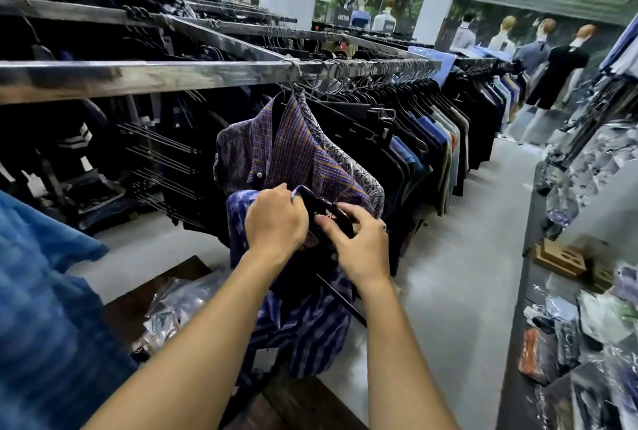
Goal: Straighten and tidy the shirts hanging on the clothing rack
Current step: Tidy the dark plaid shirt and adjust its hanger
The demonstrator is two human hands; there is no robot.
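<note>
Reaches forward with both bare arms, wrists close together. Grips a shirt (pixel 303 326) by the collar in the left hand (pixel 276 219), knuckles up, fingers curled. Pinches a hanger (pixel 322 210) between thumb and forefinger of the right hand (pixel 359 246), other fingers bent.
</note>
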